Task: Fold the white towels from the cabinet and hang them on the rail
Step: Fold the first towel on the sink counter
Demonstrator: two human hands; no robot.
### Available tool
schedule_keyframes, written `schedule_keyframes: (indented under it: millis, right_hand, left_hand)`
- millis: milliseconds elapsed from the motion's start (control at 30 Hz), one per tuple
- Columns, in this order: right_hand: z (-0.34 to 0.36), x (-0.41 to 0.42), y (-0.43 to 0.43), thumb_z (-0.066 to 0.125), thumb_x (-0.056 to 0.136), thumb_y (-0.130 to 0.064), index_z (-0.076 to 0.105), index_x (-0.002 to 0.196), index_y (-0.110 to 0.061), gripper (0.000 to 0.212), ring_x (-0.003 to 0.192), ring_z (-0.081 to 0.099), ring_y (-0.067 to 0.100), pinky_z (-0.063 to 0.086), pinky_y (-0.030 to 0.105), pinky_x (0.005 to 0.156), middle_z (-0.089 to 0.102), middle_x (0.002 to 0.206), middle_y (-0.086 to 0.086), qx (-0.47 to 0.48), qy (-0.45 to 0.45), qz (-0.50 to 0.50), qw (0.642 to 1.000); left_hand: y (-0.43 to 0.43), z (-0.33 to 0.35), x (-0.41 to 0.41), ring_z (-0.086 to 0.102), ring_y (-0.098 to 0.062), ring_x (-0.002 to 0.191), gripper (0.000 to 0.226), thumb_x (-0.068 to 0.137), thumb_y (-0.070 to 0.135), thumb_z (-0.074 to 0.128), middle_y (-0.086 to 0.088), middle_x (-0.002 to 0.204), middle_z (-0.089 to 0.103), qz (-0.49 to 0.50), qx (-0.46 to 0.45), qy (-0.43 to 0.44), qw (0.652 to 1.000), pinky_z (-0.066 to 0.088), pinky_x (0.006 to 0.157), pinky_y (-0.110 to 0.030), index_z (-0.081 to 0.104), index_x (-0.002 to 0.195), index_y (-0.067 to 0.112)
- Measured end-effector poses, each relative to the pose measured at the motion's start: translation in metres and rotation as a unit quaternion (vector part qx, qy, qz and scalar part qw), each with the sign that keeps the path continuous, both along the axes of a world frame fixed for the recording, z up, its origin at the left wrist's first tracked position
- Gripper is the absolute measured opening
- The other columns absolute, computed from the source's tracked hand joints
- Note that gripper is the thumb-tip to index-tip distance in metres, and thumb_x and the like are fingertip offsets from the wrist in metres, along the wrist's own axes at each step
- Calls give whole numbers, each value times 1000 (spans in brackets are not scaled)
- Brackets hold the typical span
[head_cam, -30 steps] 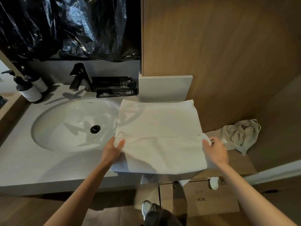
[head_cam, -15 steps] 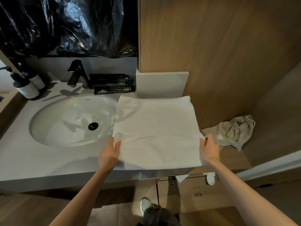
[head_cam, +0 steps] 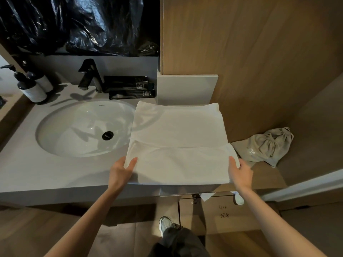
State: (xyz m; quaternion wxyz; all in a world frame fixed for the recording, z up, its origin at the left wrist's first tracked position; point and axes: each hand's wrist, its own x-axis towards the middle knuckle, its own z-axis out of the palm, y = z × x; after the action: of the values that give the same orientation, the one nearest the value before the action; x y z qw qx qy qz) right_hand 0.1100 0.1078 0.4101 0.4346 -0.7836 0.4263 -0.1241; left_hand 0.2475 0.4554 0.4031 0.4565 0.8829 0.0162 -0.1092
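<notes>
A white towel (head_cam: 178, 138) lies flat on the grey countertop (head_cam: 37, 175) to the right of the sink, with a folded layer across its near half. My left hand (head_cam: 120, 171) pinches the near left edge of that folded layer, thumb on top. My right hand (head_cam: 240, 173) holds the near right edge, thumb on top as well. Part of the towel hangs over the counter's front edge. No rail or cabinet of towels is in view.
A white oval sink (head_cam: 83, 127) with a black drain sits left of the towel. Behind it stand a black faucet (head_cam: 91, 75), black tubes (head_cam: 130, 87) and two pump bottles (head_cam: 31, 88). A grey drawstring bag (head_cam: 265, 145) lies on the wooden ledge at right. A wooden wall rises behind.
Both hands have slid a little toward me along the towel's side edges, keeping hold of the folded layer. The towel stays flat on the counter.
</notes>
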Motion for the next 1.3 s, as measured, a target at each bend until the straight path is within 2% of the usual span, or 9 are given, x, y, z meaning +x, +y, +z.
schedule_keyframes:
  millis: [133, 467, 733, 833, 933, 1000, 1133, 1233, 1300]
  right_hand:
    - [12, 8, 0, 39, 101, -41, 51, 86, -17, 30, 72, 51, 14, 41, 32, 65, 53, 77, -1, -59, -28, 29, 997]
    - [1, 44, -21, 32, 100, -50, 50, 94, -16, 39, 78, 57, 24, 41, 34, 65, 58, 82, 4, -124, 94, 67, 986]
    - [-6, 46, -13, 43, 99, -42, 46, 103, -11, 31, 70, 52, 25, 40, 33, 63, 59, 82, 10, -155, 164, 0, 974]
    - [8, 50, -2, 60, 93, -20, 48, 114, -9, 26, 89, 55, 30, 47, 40, 73, 62, 105, 16, -273, 112, 7, 956]
    - [11, 61, 22, 58, 93, -12, 55, 123, -10, 30, 112, 53, 29, 45, 41, 96, 58, 124, 12, -385, 31, 141, 912]
    - [7, 75, 55, 51, 97, -14, 50, 136, -15, 40, 135, 40, 27, 28, 44, 115, 47, 144, 8, -388, 25, 257, 885]
    - [-7, 100, 107, 35, 103, -27, 14, 155, -16, 57, 150, 1, 24, 0, 47, 121, 8, 163, 4, -350, 128, 378, 848]
    - [-18, 100, 106, 2, 100, -38, -1, 155, -18, 58, 149, -11, 21, -9, 44, 119, -7, 162, -1, -349, 177, 366, 844]
    - [-22, 97, 103, -10, 92, -44, 1, 155, -22, 68, 149, -11, 20, -10, 43, 119, -7, 162, -4, -352, 169, 368, 844]
  left_hand:
    - [-8, 15, -1, 57, -22, 91, 25, 96, 34, 52, 3, 98, 61, 4, -84, -44, 995, 41, 77, -32, 56, 104, 11]
    - [-23, 7, 28, 57, -33, 105, 36, 101, 37, 42, -12, 114, 62, 15, 25, -28, 999, 42, 86, -38, 52, 122, 10]
    - [-19, 4, 32, 55, -30, 89, 39, 95, 49, 46, -11, 102, 61, 87, 110, 45, 989, 43, 81, -40, 52, 102, 12]
    - [-21, 13, 28, 50, -26, 88, 29, 94, 30, 56, -14, 104, 55, 92, 179, -78, 977, 41, 75, -37, 48, 109, 6]
    - [-44, 17, 23, 55, -28, 93, 27, 84, 1, 61, -14, 105, 57, -2, 233, -309, 922, 45, 82, -36, 56, 110, 5]
    - [-81, 15, 14, 60, -29, 100, 30, 81, -2, 60, -14, 111, 63, -117, 198, -372, 899, 47, 89, -39, 62, 111, 4]
    - [-133, -9, -2, 31, -26, 141, 50, 94, 18, 51, -8, 149, 41, -280, 256, -265, 886, 26, 115, -50, 43, 142, 9]
    - [-128, -19, 2, -6, -20, 148, 65, 99, 26, 34, 1, 159, -6, -327, 367, -211, 845, -2, 120, -48, 1, 153, 15]
    - [-125, -17, 3, -8, -16, 148, 59, 97, 31, 9, 4, 160, -6, -318, 358, -224, 849, -7, 119, -44, -2, 153, 18]
